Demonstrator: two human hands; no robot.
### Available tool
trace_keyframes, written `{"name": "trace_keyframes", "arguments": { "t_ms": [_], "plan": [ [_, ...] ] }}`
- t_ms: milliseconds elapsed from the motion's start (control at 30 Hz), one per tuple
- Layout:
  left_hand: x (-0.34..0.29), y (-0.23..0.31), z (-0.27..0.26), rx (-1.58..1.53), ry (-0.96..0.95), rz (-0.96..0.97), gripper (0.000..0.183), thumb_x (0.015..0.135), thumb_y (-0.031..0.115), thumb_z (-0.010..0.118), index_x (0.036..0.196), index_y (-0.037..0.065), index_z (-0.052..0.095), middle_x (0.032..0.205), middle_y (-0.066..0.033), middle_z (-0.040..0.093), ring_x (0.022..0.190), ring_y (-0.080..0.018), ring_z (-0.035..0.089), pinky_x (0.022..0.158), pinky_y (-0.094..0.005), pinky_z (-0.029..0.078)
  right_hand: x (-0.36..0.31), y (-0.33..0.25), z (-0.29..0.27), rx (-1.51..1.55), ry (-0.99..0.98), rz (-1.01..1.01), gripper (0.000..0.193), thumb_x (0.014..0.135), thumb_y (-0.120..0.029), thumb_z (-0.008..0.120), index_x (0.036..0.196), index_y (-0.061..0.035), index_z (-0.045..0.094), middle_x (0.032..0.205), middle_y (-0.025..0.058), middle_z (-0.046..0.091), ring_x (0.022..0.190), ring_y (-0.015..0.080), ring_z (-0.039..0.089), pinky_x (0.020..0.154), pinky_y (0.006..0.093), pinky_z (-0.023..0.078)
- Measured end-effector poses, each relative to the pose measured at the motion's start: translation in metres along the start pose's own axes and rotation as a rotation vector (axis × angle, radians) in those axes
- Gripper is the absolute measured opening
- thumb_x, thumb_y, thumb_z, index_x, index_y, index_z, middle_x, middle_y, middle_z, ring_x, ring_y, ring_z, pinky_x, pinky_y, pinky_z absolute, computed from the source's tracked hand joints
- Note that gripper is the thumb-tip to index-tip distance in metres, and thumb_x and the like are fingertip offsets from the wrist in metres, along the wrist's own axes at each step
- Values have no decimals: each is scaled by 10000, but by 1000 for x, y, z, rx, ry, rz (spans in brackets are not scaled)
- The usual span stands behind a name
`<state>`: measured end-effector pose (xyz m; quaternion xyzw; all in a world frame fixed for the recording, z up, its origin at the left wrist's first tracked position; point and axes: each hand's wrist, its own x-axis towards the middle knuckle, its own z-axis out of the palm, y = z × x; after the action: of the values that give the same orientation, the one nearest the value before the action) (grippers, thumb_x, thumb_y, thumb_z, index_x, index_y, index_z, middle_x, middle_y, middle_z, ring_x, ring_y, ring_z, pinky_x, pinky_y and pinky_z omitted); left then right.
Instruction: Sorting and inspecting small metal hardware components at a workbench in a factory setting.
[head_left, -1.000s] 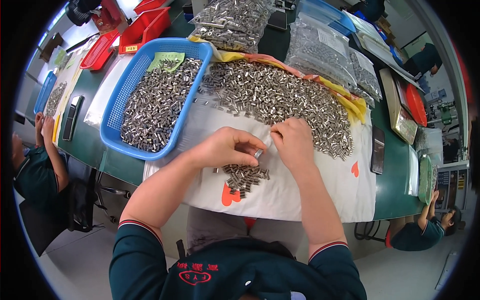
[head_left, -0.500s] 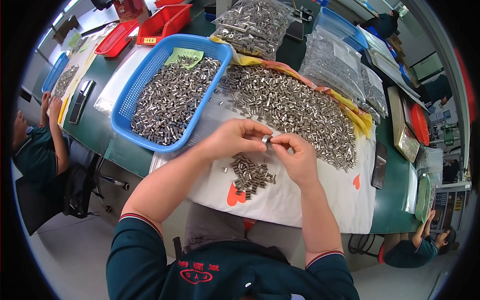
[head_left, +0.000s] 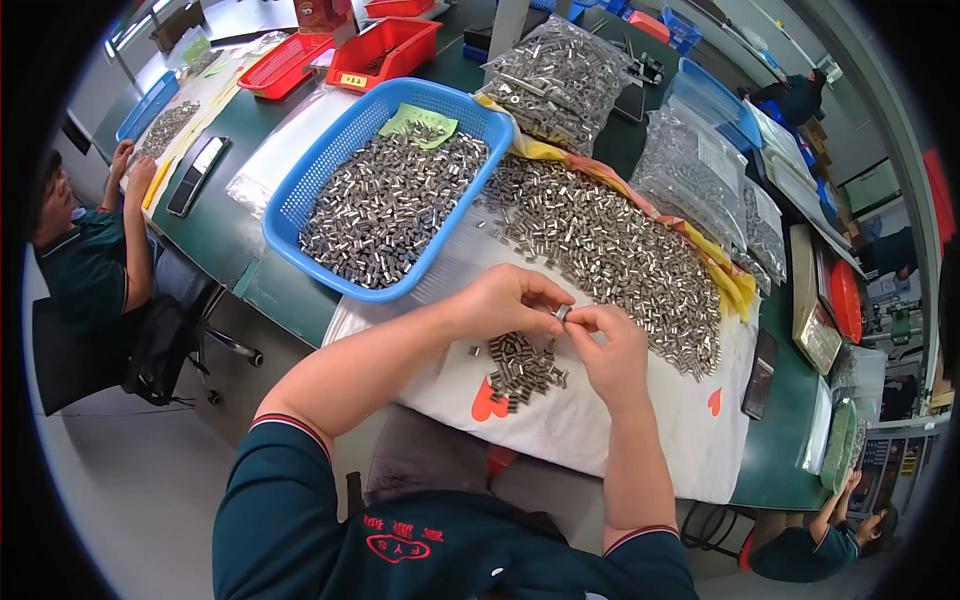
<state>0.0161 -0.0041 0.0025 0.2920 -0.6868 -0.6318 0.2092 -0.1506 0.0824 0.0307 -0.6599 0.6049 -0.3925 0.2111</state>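
A small, shiny, ring-like metal piece [head_left: 563, 313] is pinched between the fingertips of both hands, over the white cloth [head_left: 560, 440]. My left hand [head_left: 512, 300] closes thumb and fingers on its left side. From the other side my right hand [head_left: 612, 345] grips it between thumb and forefinger. The fingers partly cover the piece, so its full shape is hidden. Just below the hands lies a small pile of short metal cylinders [head_left: 525, 375]. Beyond them spreads a much larger heap of similar cylinders [head_left: 610, 245].
To the left, a blue basket [head_left: 283, 215] holds more cylinders and a green slip. Clear bags of metal parts [head_left: 560, 85] stand behind the heap. Red trays [head_left: 385, 50] sit at the far left. A dark phone [head_left: 760, 375] lies at right. A co-worker [head_left: 90, 255] sits at left.
The whole view has shifted, so the table appears lower and further right. Both hands keep their pinch on the metal piece, which appears slightly turned.
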Motion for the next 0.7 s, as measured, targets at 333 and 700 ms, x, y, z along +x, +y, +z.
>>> {"name": "trace_keyframes", "arguments": {
  "t_ms": [333, 700],
  "plan": [
    [-1, 6, 7, -116, -195, -4, 363, 714, 90, 727, 1052, 23, 612, 898, -19, 627, 817, -68, 568, 752, -206, 477, 8, 17, -37, 116, -46, 192, 119, 695, -81, 657, 802, -34, 632, 724, 70, 601, 636, 168, 565, 594, 277, 446],
    [0, 13, 2, -1, -212, -44, 357, 711, 101, 731, 1045, 48, 617, 862, -5, 624, 795, -61, 568, 737, -208, 478, 11, 38, -28, -303, -26, 121, 89, 697, -103, 642, 775, -65, 624, 724, 80, 566, 757, 255, 528, 694, 363, 418]
  ]
}}
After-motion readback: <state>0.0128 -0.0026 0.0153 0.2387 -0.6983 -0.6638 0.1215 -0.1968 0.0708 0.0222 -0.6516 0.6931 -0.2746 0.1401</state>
